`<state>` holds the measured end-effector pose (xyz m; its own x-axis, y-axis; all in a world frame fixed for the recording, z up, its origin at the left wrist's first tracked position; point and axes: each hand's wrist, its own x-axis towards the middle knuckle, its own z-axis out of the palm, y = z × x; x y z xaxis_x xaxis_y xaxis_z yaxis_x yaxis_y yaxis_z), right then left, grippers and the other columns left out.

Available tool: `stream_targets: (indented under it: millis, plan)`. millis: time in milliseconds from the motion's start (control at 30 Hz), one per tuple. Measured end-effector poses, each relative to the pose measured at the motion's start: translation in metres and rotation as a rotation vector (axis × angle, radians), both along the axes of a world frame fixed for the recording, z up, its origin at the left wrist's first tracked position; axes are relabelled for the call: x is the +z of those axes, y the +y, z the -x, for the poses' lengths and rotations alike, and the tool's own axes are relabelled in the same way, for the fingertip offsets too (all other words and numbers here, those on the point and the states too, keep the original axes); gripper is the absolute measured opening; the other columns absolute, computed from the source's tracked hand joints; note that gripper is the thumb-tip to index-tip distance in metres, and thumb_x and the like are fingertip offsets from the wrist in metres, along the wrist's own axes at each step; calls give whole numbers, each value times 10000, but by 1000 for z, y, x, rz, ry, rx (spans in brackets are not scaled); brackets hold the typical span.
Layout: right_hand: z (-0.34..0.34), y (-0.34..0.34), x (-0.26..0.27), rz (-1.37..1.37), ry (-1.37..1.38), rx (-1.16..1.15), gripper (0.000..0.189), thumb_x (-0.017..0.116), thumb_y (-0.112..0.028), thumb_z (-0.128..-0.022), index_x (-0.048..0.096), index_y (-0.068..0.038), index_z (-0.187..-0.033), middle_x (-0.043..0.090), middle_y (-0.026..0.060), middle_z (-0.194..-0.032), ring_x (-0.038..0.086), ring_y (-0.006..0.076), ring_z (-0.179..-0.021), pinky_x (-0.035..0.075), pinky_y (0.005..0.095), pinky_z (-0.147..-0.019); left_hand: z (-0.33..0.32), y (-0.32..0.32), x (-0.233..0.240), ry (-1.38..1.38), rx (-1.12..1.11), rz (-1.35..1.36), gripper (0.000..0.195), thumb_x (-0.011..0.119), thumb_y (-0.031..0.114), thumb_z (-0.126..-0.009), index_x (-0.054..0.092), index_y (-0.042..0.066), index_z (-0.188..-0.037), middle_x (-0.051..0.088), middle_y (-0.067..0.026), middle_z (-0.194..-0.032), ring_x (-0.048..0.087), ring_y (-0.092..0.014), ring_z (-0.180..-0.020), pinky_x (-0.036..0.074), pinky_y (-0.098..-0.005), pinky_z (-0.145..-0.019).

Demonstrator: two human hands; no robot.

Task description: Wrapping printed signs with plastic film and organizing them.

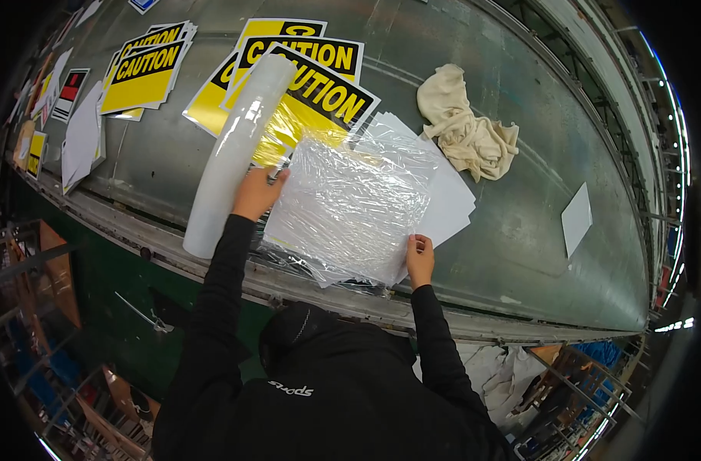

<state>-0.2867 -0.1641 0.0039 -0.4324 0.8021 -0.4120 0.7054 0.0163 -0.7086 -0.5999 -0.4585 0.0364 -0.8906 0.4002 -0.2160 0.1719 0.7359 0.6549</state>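
Observation:
A stack of white sheets under crinkled clear stretch film (350,207) lies at the near edge of the metal table. My left hand (260,193) is at the stack's left side, beside the large roll of stretch film (241,155); whether its fingers grip the film cannot be told. The roll lies slantwise, its far end over yellow and black caution signs (333,95). At the stack's lower right corner, my right hand (420,259) has its fingers curled at the edge of the film. Uncovered white sheets (451,199) stick out on the right.
A crumpled cream cloth (468,124) lies beyond the stack on the metal table (523,230). One white sheet (576,220) lies far right. More caution signs (146,78), white sheets (82,138) and a red, black and white sign (71,95) lie to the left.

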Motion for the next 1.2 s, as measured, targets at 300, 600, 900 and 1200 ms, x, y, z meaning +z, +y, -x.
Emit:
stream_targets:
  millis: [300, 600, 900, 1200]
  plan:
    - [-3, -7, -19, -291, -5, 114, 358, 659, -356, -965, 597, -29, -1097, 531, 73, -870, 520, 182, -771, 455, 343, -720, 42, -104, 10, 716, 86, 335, 889, 752, 508, -847, 350, 140, -1548, 435, -205, -1495, 495, -401, -1294, 455, -422, -1009]
    - [-1, -14, -18, -219, 23, 117, 319, 584, -327, -1009, 583, -23, -1103, 539, 96, -934, 527, 207, -828, 454, 353, -777, 96, -160, 27, 515, 113, 440, 530, 637, 450, -957, 589, 88, -1341, 633, -140, -1229, 579, -347, -1190, 480, -433, -972]
    - [-8, -6, -36, -249, 42, 73, 361, 439, -334, -1066, 544, 4, -1137, 579, 189, -1091, 564, 324, -962, 439, 416, -889, 147, -192, 9, 644, 227, 553, 817, 523, 691, -924, 457, 90, -1473, 564, -186, -1387, 592, -368, -1208, 483, -491, -973]
    - [-7, -1, -36, -274, -49, 43, 381, 447, -372, -1063, 534, -9, -1141, 574, 179, -1057, 565, 299, -925, 450, 420, -858, 137, -163, -17, 1032, 171, 765, 768, 528, 673, -933, 468, 134, -1477, 547, -186, -1409, 553, -350, -1273, 445, -478, -1036]
